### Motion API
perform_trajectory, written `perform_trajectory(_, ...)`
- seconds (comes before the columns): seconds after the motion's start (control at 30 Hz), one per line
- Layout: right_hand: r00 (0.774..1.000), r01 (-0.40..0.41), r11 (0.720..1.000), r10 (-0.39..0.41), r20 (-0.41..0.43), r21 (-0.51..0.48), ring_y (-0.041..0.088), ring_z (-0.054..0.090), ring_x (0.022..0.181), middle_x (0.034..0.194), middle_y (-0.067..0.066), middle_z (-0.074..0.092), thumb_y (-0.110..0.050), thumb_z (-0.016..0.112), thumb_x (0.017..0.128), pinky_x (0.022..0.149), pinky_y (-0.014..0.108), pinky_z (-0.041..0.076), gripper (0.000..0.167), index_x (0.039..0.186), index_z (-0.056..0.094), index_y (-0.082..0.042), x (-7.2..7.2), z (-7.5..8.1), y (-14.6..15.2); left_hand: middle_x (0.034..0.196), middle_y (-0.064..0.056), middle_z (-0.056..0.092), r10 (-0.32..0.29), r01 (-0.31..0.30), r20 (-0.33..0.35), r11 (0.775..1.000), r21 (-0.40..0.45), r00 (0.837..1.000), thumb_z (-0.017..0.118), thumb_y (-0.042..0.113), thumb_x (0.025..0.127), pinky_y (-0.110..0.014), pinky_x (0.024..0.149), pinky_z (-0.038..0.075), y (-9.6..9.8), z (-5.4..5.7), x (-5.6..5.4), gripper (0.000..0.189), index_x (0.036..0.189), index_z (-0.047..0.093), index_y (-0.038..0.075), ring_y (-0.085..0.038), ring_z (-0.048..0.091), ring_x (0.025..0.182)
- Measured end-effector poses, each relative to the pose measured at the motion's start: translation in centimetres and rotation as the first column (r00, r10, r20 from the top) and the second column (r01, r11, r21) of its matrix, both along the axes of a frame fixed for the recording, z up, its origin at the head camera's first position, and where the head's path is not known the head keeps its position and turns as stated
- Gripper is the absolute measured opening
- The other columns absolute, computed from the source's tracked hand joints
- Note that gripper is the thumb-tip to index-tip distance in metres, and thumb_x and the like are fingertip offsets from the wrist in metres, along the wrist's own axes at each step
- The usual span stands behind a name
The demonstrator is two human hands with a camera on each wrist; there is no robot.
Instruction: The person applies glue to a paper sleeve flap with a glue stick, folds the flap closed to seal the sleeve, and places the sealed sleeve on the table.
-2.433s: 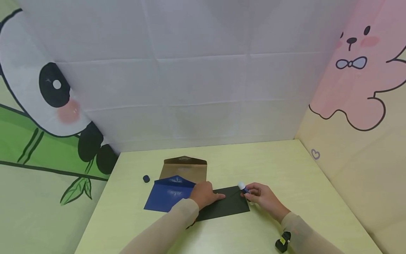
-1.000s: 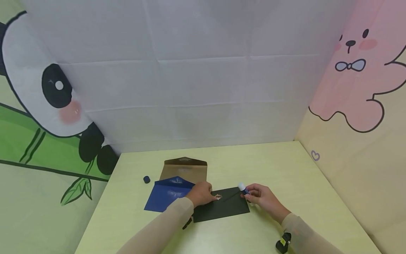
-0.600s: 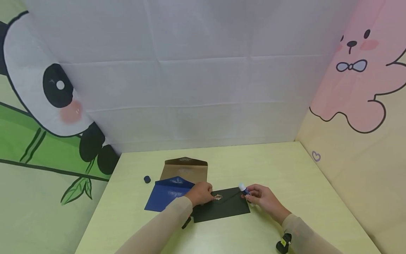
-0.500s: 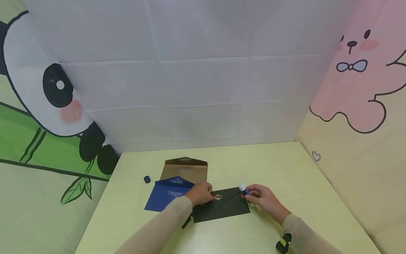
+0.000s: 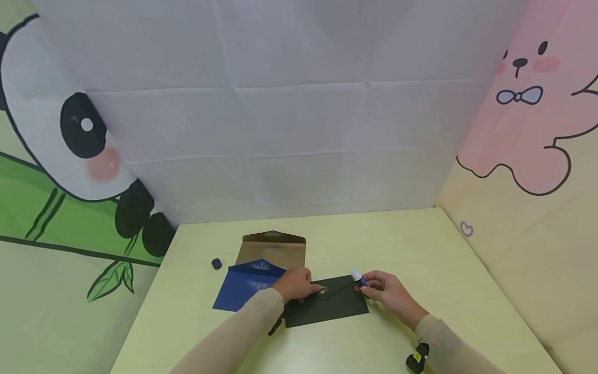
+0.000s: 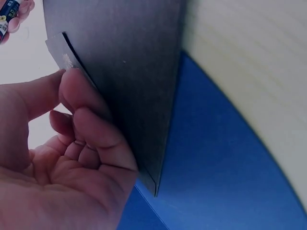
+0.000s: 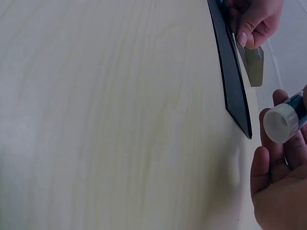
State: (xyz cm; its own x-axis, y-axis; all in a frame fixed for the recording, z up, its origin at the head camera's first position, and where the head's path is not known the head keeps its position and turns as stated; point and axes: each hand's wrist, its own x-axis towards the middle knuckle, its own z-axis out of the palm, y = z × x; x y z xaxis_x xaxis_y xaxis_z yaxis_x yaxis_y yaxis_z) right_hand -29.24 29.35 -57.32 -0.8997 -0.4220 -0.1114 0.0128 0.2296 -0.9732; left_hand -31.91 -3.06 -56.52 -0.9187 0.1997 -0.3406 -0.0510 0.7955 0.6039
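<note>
In the head view a black envelope [image 5: 345,306] lies on the table, its pointed flap folded over its front. My left hand [image 5: 293,284] is at the flap, thumb over the gold emblem [image 5: 324,290]. The left wrist view shows that thumb and the index finger pinching the flap [image 6: 56,48], which stands slightly off the envelope body; the other fingers curl in. My right hand [image 5: 391,295] holds a glue stick [image 5: 358,278] by the envelope's right end, white end up. The right wrist view shows the glue stick's round white end [image 7: 280,123]. Part of the envelope is hidden under my left hand.
A blue envelope [image 5: 240,293] with its flap up lies left of the black one, partly under my left arm. Behind it is a brown envelope [image 5: 275,252], flap also up. A dark blue cap [image 5: 216,264] sits at the left on the pale table [image 5: 420,249].
My left thumb has slid right onto the gold emblem, and the black flap's pointed edge now shows more clearly. The right hand holds the glue stick in the same place.
</note>
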Motion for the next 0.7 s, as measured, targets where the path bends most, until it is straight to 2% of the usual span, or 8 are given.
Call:
perform_trajectory(0.13,1.0,0.006,1.0,-0.006,0.008,0.009,0.035,0.082,0.131,0.138,0.028,0.084,-0.008,0.074,0.116,0.096,0.023,0.064,0.033,0.142,0.067,0.011,0.0,0.0,0.1,0.064,-0.004,0.065,0.008,-0.009,-0.029,0.999,-0.038,1.0,0.086,0.043,0.107,-0.033,0.067,0.051,0.5,-0.3,0.1,0.048,0.075,0.065,0.015,-0.02,0.07,0.057)
perform_trajectory(0.23,1.0,0.007,1.0,-0.007,0.011,0.008,0.032,0.082,0.131,0.138,0.027,0.084,-0.009,0.074,0.117,0.096,0.023,0.064,0.033,0.142,0.067,0.011,0.0,-0.1,0.1,0.061,-0.004,0.063,0.02,-0.024,-0.046,0.997,-0.069,0.999,0.087,0.049,0.105,-0.034,0.065,0.051,1.2,-0.1,0.5,0.051,0.074,0.066,0.013,-0.022,0.066,0.054)
perform_trajectory(0.3,1.0,0.007,1.0,-0.007,0.01,0.004,0.032,0.082,0.131,0.137,0.027,0.085,-0.009,0.074,0.117,0.096,0.023,0.064,0.033,0.142,0.067,0.011,0.0,-0.1,0.1,0.063,-0.004,0.061,0.03,-0.036,-0.059,0.995,-0.097,0.998,0.088,0.052,0.103,-0.035,0.062,0.05,1.8,0.4,0.8,0.054,0.074,0.066,0.012,-0.022,0.063,0.054)
perform_trajectory(0.4,1.0,0.011,1.0,-0.011,0.007,0.003,0.033,0.082,0.131,0.136,0.027,0.085,-0.008,0.074,0.117,0.097,0.023,0.064,0.032,0.142,0.067,0.011,0.0,-0.1,0.2,0.069,-0.002,0.058,0.038,-0.053,-0.096,0.987,-0.153,0.995,0.087,0.058,0.103,-0.035,0.06,0.047,2.6,0.3,1.1,0.056,0.077,0.066,0.012,-0.02,0.059,0.06)
perform_trajectory(0.53,1.0,0.014,1.0,-0.014,0.009,0.011,0.032,0.082,0.131,0.136,0.026,0.085,-0.009,0.073,0.117,0.097,0.022,0.064,0.032,0.143,0.068,0.01,0.1,-0.1,0.3,0.073,-0.002,0.06,0.04,-0.069,-0.132,0.973,-0.22,0.99,0.087,0.062,0.102,-0.035,0.061,0.044,3.4,1.0,1.6,0.058,0.08,0.07,0.011,-0.018,0.056,0.065)
perform_trajectory(0.63,1.0,0.015,1.0,-0.015,0.012,0.01,0.032,0.081,0.13,0.136,0.026,0.085,-0.009,0.073,0.117,0.095,0.023,0.064,0.033,0.143,0.068,0.01,0.1,0.0,0.3,0.075,-0.003,0.064,0.054,-0.086,-0.133,0.966,-0.245,0.99,0.089,0.064,0.1,-0.035,0.063,0.045,3.9,2.2,2.1,0.06,0.085,0.074,0.008,-0.018,0.058,0.067)
perform_trajectory(0.7,1.0,0.016,1.0,-0.016,0.013,0.007,0.032,0.081,0.13,0.136,0.027,0.085,-0.008,0.073,0.117,0.095,0.023,0.064,0.033,0.144,0.068,0.01,0.1,0.0,0.3,0.076,-0.003,0.065,0.064,-0.098,-0.134,0.959,-0.265,0.989,0.089,0.068,0.099,-0.035,0.064,0.045,4.2,2.2,2.2,0.064,0.089,0.077,0.006,-0.018,0.059,0.068)
